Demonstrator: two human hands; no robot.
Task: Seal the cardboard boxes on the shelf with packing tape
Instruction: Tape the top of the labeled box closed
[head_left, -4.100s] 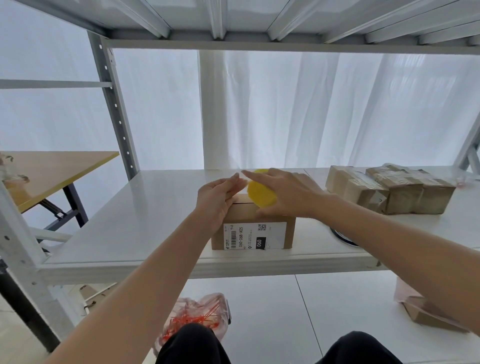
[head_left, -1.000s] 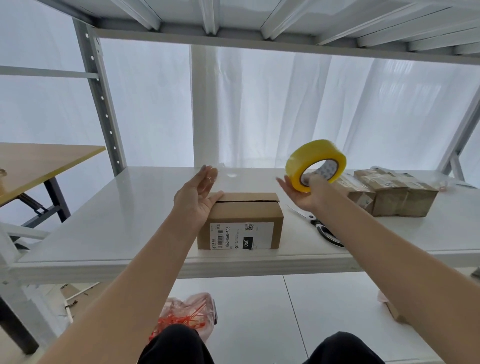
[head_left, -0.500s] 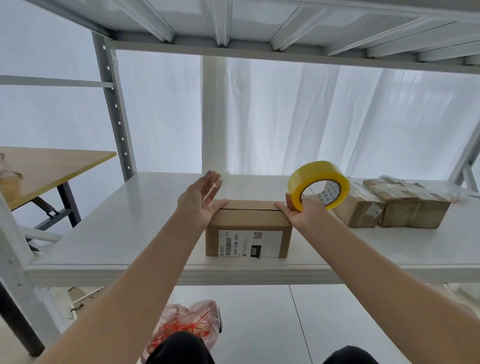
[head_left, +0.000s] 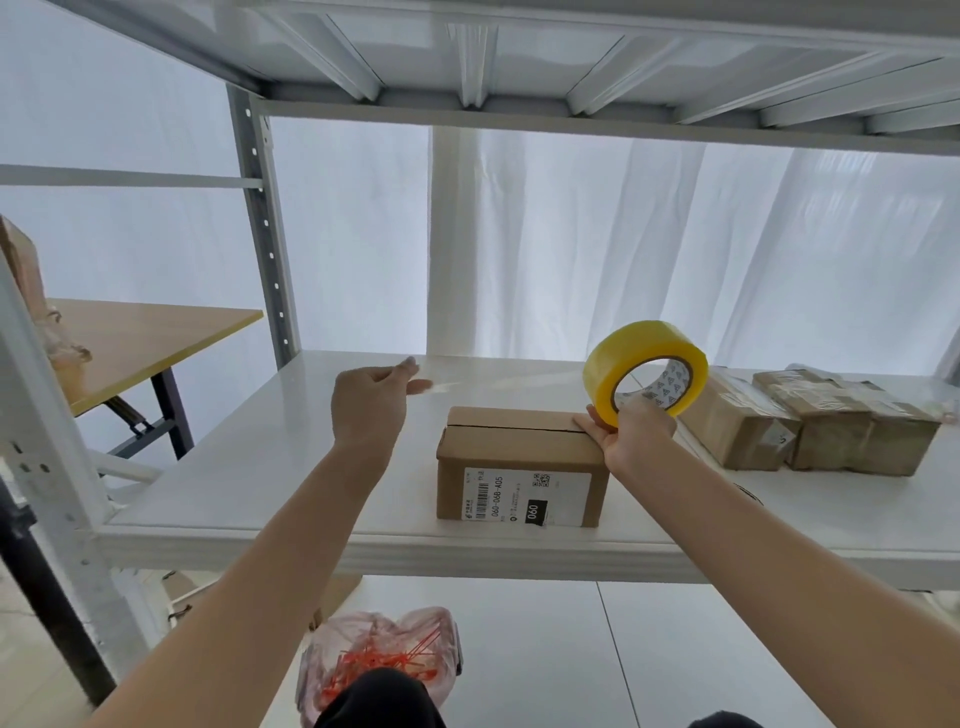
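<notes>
1. A person seated at a white metal shelf (head_left: 249, 467) draws a strip of clear tape (head_left: 498, 383) off a yellow tape roll (head_left: 645, 370), stretched in the air above a cardboard box (head_left: 519, 462) that sits between the two hands.

2. The right hand (head_left: 631, 434) is closed around the lower rim of the roll, which stands on edge above the box's right end; the fingers of that hand touch the box's top right corner.

3. The left hand (head_left: 370, 402) is held well to the left of the box and above the shelf, thumb and fingertips pinched on the free end of the strip. The strip is faint against the bright curtain, so exactly where it leaves the roll is hard to make out.

4. The box's top flaps meet in a dark seam running from one hand toward the other. No tape can be seen on that seam, so this box appears still unsealed.

5. To the right of the right hand, beyond the roll, lie several boxes already wrapped in tape (head_left: 826, 426).

6. Risks from here, as a judgement: the long unsupported strip could twist or fold onto itself if tension slackens; it could land off the seam if the hands lower it unevenly; and the light box could slide or lift when the strip touches down, since neither hand pins it firmly.
</notes>
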